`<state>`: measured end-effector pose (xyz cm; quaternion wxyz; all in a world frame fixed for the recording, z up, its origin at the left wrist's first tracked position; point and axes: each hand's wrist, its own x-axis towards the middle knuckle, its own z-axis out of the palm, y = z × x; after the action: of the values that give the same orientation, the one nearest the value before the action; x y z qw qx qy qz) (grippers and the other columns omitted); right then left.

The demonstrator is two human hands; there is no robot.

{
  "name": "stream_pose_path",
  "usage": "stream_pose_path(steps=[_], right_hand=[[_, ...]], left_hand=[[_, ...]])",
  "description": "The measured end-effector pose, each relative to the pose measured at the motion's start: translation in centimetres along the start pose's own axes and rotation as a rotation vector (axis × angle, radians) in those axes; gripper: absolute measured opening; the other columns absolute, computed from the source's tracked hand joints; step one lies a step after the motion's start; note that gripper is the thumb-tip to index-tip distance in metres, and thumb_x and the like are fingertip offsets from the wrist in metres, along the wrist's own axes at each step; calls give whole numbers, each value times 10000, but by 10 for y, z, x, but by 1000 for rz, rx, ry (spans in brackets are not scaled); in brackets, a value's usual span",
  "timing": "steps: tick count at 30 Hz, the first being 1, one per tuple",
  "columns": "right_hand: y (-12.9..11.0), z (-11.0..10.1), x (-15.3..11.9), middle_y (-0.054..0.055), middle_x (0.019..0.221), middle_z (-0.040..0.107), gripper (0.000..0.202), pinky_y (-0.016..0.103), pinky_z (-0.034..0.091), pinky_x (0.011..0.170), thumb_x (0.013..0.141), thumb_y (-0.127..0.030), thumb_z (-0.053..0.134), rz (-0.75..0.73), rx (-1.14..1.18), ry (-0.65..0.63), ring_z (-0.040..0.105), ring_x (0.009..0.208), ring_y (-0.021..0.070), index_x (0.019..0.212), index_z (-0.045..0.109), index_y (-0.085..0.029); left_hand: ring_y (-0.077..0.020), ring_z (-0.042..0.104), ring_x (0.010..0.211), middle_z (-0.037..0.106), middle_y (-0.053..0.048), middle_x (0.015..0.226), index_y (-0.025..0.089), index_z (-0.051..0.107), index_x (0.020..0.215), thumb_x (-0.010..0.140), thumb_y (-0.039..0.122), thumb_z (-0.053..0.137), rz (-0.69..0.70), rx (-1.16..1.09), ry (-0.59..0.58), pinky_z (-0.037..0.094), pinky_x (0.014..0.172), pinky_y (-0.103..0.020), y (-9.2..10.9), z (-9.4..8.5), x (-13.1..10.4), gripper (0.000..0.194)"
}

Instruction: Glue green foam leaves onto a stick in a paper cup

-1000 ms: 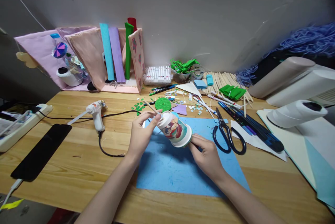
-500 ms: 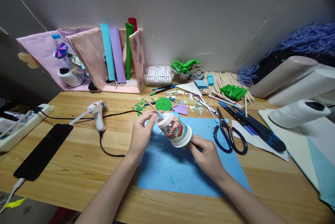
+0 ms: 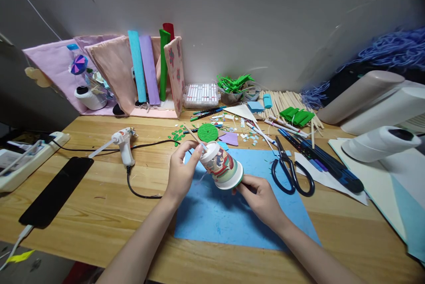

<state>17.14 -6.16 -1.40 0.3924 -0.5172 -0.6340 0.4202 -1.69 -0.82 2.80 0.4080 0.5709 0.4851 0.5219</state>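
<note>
A printed paper cup (image 3: 219, 164) is held tilted over the blue sheet (image 3: 212, 226), its wide white rim facing lower right with a green edge. My left hand (image 3: 182, 169) is closed at the narrow white end, thumb and finger pinching about a thin wooden stick (image 3: 191, 132) that slants up there; the fingers partly hide the contact. My right hand (image 3: 260, 197) pinches the wide rim from the right. Just beyond the cup lies a round green disc (image 3: 208, 132). Black-handled scissors (image 3: 284, 164) rest to the right of my right hand.
A hot glue gun (image 3: 125, 146) with its cable and a black phone (image 3: 56, 191) lie on the left. Green and pale paper scraps, markers and wooden sticks (image 3: 277, 102) spread across the back. A pink folded stand (image 3: 109, 76) holds paper rolls. White rolls (image 3: 378, 144) stand at right.
The cup has turned slightly in my hands, so its printed picture shows differently. Its wide rim sits a little lower. Both hands keep nearly the same places.
</note>
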Motion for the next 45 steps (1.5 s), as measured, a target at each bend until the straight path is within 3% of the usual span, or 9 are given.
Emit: stream_pose_path(steps=[12, 23, 29, 34, 40, 42, 45], right_hand=[[1, 0, -1, 14, 598, 593, 288, 229, 392, 564, 846, -229, 471, 17, -15, 48, 536, 586, 141, 588, 577, -156], [-1, 1, 2, -12, 589, 496, 278, 219, 352, 512, 868, -284, 446, 38, 65, -45, 449, 559, 115, 626, 515, -166], [0, 3, -1, 8, 600, 552, 229, 239, 376, 559, 800, -114, 460, -144, -143, 49, 497, 589, 132, 594, 543, -169], [2, 5, -3, 34, 605, 566, 238, 271, 367, 572, 828, -97, 456, -334, -347, 169, 468, 592, 151, 622, 547, -175], [1, 5, -4, 6, 527, 482, 266, 267, 315, 530, 832, -83, 463, -433, -474, 252, 363, 527, 135, 588, 499, -183], [0, 5, -4, 3, 530, 475, 269, 265, 318, 535, 836, -103, 465, -406, -440, 263, 369, 531, 133, 581, 493, -183], [-3, 5, -3, 2, 564, 492, 261, 246, 338, 523, 851, -172, 458, -211, -242, 187, 429, 545, 128, 593, 497, -182]], left_hand=[[-188, 616, 847, 703, -63, 870, 163, 695, 836, 786, 350, 623, -58, -4, 47, 456, 782, -276, -1, 1, 2, 207], [-176, 630, 775, 718, -61, 795, 155, 710, 768, 706, 352, 698, -151, -149, 41, 481, 750, -275, -3, -2, 8, 206], [-191, 629, 771, 718, -66, 780, 156, 714, 714, 695, 338, 703, -135, -38, 53, 471, 739, -286, -6, -4, 7, 184], [-184, 623, 743, 707, -50, 735, 160, 706, 691, 705, 329, 694, -91, -9, 98, 465, 729, -283, -6, -1, 5, 171], [-162, 605, 696, 694, -28, 688, 169, 699, 656, 709, 306, 698, -47, 13, 121, 448, 699, -267, -2, 0, 2, 147], [-157, 599, 692, 690, -24, 684, 173, 701, 657, 720, 300, 689, -20, 34, 124, 444, 696, -264, -1, -1, 2, 142], [-157, 597, 695, 691, -25, 689, 174, 708, 674, 718, 304, 690, -32, 24, 142, 439, 687, -262, -1, -1, 3, 138]])
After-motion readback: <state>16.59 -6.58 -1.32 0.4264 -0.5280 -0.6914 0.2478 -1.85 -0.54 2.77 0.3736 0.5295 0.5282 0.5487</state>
